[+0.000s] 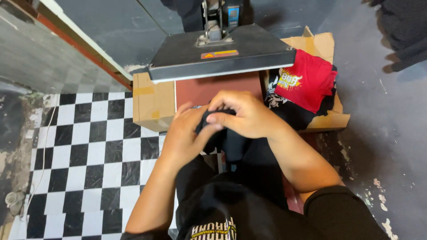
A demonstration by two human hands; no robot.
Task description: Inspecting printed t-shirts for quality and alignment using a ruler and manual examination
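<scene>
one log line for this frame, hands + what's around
left hand: grips black garment | right hand: grips same garment | heat press: platen raised | cardboard box: red printed shirt on top

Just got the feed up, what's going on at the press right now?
A person is standing at a heat press whose upper plate is raised over the bare reddish lower platen. Both hands, the left hand and the right hand, are bunched together gripping a black garment just in front of the platen. To the right, a cardboard box holds a red printed shirt lying on black ones.
</scene>
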